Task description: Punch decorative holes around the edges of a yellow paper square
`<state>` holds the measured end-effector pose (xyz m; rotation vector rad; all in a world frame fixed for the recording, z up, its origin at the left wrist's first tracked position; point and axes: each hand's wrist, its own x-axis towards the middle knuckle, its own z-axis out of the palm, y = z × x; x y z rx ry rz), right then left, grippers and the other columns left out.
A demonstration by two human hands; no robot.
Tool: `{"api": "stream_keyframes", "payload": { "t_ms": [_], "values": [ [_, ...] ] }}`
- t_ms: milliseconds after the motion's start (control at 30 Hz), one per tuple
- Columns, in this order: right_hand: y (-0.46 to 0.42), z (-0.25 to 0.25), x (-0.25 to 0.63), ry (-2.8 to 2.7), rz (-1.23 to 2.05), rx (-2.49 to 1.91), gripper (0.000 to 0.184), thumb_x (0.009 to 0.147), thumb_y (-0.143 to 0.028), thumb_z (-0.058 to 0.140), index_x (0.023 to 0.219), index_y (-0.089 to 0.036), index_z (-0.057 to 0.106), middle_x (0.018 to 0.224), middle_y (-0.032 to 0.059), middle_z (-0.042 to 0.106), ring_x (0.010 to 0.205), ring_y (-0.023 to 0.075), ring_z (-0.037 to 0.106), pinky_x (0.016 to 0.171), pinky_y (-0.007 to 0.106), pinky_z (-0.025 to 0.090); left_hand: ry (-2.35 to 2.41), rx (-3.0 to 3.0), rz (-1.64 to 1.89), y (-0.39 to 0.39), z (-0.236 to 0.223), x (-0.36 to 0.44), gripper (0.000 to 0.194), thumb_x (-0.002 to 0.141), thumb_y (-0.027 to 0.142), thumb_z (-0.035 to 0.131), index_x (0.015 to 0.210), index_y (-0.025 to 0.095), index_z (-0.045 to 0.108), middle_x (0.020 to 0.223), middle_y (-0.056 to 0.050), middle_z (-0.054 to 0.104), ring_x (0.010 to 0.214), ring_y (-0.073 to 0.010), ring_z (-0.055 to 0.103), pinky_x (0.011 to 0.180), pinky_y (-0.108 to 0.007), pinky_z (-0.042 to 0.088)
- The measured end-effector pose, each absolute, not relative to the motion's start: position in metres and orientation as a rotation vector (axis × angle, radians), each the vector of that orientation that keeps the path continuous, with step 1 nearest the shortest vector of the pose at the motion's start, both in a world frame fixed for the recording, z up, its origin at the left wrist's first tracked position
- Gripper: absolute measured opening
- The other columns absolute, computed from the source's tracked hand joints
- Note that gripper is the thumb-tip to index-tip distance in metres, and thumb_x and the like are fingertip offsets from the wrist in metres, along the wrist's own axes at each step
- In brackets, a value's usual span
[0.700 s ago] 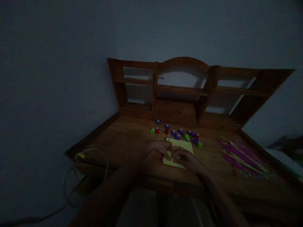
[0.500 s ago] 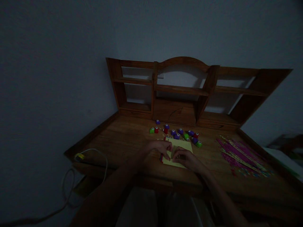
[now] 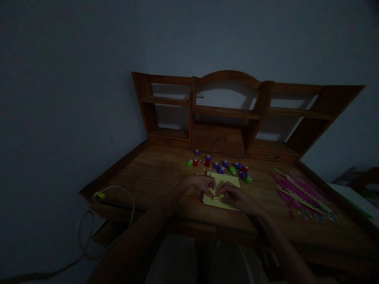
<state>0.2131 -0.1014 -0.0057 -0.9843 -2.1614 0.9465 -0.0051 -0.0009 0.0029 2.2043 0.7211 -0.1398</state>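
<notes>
A yellow sheet of paper (image 3: 233, 181) lies on top of a small stack with coloured edges at the desk's front. Small pale pieces (image 3: 216, 198) sit on the sheet between my hands. My left hand (image 3: 205, 184) rests on the sheet's left part, fingers bent and fingertips down beside the pieces. From the right, my right hand (image 3: 235, 196) comes in with thumb and forefinger close together near the same pieces. What the fingertips hold is too small and dark to make out.
Several purple, red and green toy-like blocks with eye spots (image 3: 226, 163) stand behind the paper, with tiny pale bits around them. Pink and yellow strips (image 3: 297, 191) lie at right beside small coloured bits. A white cable (image 3: 124, 188) hangs over the left edge. A wooden shelf unit (image 3: 227, 112) stands behind.
My right hand has shifted slightly right, away from my left fingertips, so more of the pale pieces shows. My left hand has hardly moved.
</notes>
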Motion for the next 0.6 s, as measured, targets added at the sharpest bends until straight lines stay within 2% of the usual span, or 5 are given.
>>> {"api": "stream_keyframes", "payload": {
  "t_ms": [200,433,533,600],
  "values": [
    [-0.099,-0.015,0.205,-2.119,0.903,-1.027,0.019,0.087,-0.039,0.062,0.083,-0.02,0.066,0.092,0.0042,0.056,0.085,0.0175,0.055,0.075,0.029,0.045,0.754,2.179,-0.174,0.0,0.003,-0.002,0.034,0.064,0.023,0.071,0.089,0.019,0.049,0.089,0.001,0.052,0.078,-0.0132,0.05,0.067,-0.023,0.045],
    [-0.099,-0.019,0.213,-2.135,0.979,-0.996,0.021,0.086,-0.04,0.063,0.082,-0.02,0.069,0.089,0.0044,0.057,0.083,0.0178,0.056,0.072,0.029,0.045,0.791,2.178,-0.246,0.0,0.009,0.0,0.036,0.065,0.024,0.073,0.092,0.018,0.05,0.089,0.002,0.054,0.079,-0.0141,0.052,0.066,-0.023,0.046],
    [-0.102,-0.016,0.218,-2.134,0.978,-1.015,0.02,0.084,-0.041,0.066,0.091,-0.022,0.068,0.092,0.0034,0.056,0.084,0.018,0.055,0.076,0.03,0.046,0.782,2.206,-0.24,-0.002,0.012,-0.002,0.034,0.066,0.026,0.072,0.092,0.018,0.051,0.089,0.001,0.054,0.078,-0.0139,0.052,0.066,-0.022,0.045],
    [-0.105,-0.014,0.221,-2.119,0.963,-1.045,0.029,0.082,-0.042,0.067,0.106,-0.025,0.065,0.093,0.0024,0.055,0.086,0.0181,0.055,0.079,0.031,0.046,0.786,2.214,-0.223,-0.003,0.012,-0.001,0.031,0.068,0.027,0.071,0.091,0.018,0.052,0.088,0.001,0.054,0.076,-0.0134,0.051,0.065,-0.022,0.044]
  ]
}}
